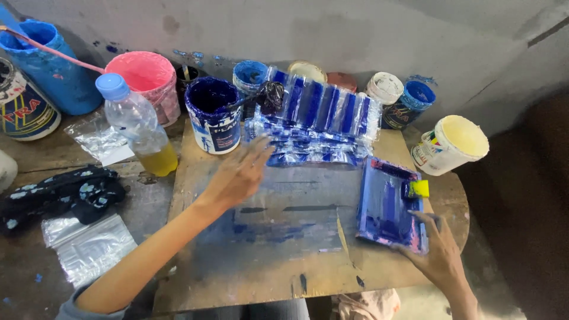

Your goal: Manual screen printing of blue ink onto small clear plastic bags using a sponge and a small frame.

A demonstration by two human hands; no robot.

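Gripping blue-smeared plastic sheet point(388, 204) with right hand point(437, 253) (long axis running away), left hand point(237, 176) open

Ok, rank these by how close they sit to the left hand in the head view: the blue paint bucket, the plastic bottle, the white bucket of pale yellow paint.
From the left hand:
1. Blue paint bucket, just behind the hand, slightly to its left.
2. Plastic bottle, further left, with yellow liquid at its bottom.
3. White bucket of pale yellow paint, far across on the right.

Bare forearms, grey sleeve point(70, 309) pushed up.
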